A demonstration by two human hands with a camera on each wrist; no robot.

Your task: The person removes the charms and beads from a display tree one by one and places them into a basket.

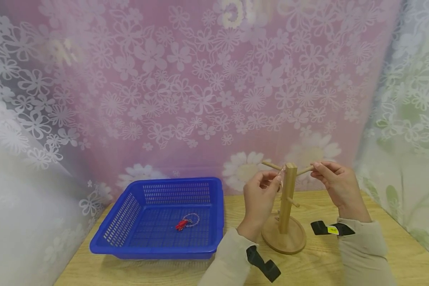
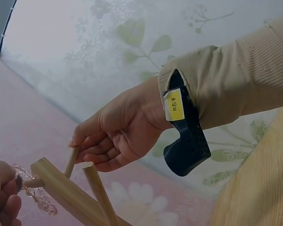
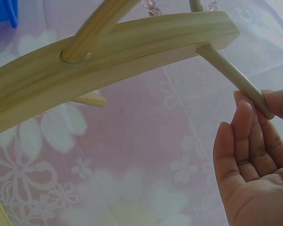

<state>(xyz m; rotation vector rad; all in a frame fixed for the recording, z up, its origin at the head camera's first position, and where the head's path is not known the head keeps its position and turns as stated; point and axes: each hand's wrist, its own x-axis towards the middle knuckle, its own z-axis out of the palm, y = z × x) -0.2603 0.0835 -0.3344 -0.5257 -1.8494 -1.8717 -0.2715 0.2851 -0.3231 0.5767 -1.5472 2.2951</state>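
Observation:
A wooden peg stand [image 1: 288, 194] with a round base stands on the table. My left hand [image 1: 259, 196] pinches a bracelet of clear pinkish beads [image 2: 43, 201] beside the top of the post. In the left wrist view, the beads lie at the end of an upper peg [image 2: 34, 183]; the fingers partly hide the loop, so I cannot tell whether it is fully around the peg. My right hand [image 1: 341, 188] pinches the tip of the other upper peg [image 3: 236, 80] between thumb and fingers. Lower pegs stick out from the post.
Left of the stand sits a blue plastic basket [image 1: 217, 222]. Inside it lies a thin bracelet [image 1: 199, 217] with a red charm [image 1: 181, 225]. A flowered curtain [image 1: 200, 99] hangs behind the wooden table [image 1: 321, 270]. Black straps [image 1: 262, 264] hang from both wrists.

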